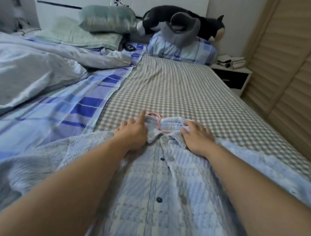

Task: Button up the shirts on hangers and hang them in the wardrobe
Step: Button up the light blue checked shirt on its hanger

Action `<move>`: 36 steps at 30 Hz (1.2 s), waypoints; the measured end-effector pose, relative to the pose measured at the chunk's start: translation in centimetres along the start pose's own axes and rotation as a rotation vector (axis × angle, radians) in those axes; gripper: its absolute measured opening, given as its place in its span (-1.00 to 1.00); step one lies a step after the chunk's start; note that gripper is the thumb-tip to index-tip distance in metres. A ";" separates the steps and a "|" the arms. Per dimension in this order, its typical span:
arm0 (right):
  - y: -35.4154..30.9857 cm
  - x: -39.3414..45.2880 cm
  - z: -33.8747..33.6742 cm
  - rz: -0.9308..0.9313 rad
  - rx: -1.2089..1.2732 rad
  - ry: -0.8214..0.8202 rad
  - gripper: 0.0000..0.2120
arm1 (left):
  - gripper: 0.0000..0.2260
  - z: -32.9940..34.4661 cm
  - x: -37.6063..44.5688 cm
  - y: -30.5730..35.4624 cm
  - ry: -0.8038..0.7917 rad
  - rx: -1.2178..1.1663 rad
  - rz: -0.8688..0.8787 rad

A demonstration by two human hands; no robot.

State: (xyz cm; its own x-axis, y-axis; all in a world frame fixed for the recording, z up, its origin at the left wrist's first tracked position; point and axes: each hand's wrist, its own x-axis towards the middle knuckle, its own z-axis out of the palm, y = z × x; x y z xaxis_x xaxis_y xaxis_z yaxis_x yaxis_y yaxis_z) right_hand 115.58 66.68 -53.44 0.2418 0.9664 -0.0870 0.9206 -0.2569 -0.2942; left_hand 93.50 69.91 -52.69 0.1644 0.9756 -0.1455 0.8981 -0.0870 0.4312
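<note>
A light blue plaid shirt [161, 187] lies flat on the bed with its collar away from me and dark buttons down its front. A pink hanger [157, 121] sits inside it, the hook sticking out at the collar. My left hand [132, 132] rests on the left side of the collar, its index finger straight and pointing toward the hook. My right hand [195, 136] lies on the right side of the collar with its fingertips bent onto the fabric edge. The image is blurred, so which buttons are fastened is unclear.
The bed has a green-checked sheet [174, 88] and a blue plaid sheet [85, 105]. A crumpled grey duvet [24, 66] lies at the left. Pillows and a black plush toy [182, 23] sit at the headboard. A nightstand [232, 76] and louvered wardrobe doors [302, 77] stand at the right.
</note>
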 end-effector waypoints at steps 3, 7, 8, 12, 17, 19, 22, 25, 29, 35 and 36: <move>-0.9 -1.9 -1.4 -0.007 0.024 0.165 -0.56 | -0.33 -1.9 -1.8 1.6 -0.095 -0.009 -0.074; -2.3 -4.5 -1.6 -0.328 0.017 0.322 -0.67 | -0.40 0.1 -6.4 -0.9 -0.058 0.196 0.004; -2.9 -4.4 -1.9 -0.334 0.063 0.324 -0.67 | -0.41 0.6 -7.3 -1.4 -0.001 0.182 0.013; -6.1 -1.0 -3.3 -0.276 -0.029 0.153 -0.75 | -0.42 0.8 -7.7 -1.0 0.114 0.209 0.054; -7.5 2.3 -4.4 -0.318 -0.509 0.056 -0.86 | -0.41 -1.3 -7.1 -0.9 0.072 0.348 0.085; -7.4 3.9 -4.4 -0.309 -0.596 0.178 -0.82 | -0.42 -2.0 -6.4 -1.6 0.081 0.363 0.096; -6.7 5.1 -1.9 -0.250 -0.607 0.116 -0.81 | -0.39 -1.3 -5.2 -4.0 -0.007 0.372 0.032; -5.8 5.0 -1.0 -0.191 -0.345 0.184 -0.82 | -0.39 0.1 -4.5 -5.5 -0.041 0.333 -0.035; -6.8 -0.2 -5.1 -0.216 0.084 0.369 -0.87 | -0.40 -0.4 -4.0 -5.2 -0.088 0.344 -0.068; -7.7 -12.9 -2.7 -0.071 0.020 -0.177 -0.60 | -0.35 -2.8 -8.1 2.1 -0.055 0.309 -0.203; -7.0 -13.8 -1.2 -0.027 0.051 -0.161 -0.59 | -0.51 -2.2 -8.9 2.7 0.045 0.182 -0.130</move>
State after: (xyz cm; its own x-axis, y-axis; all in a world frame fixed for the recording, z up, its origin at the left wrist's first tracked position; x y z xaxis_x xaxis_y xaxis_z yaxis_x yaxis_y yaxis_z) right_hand 106.16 55.12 -49.08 0.1614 0.9600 -0.2286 0.9081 -0.2352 -0.3464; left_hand 93.54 61.40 -48.29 0.0281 0.9886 -0.1478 0.9701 0.0087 0.2427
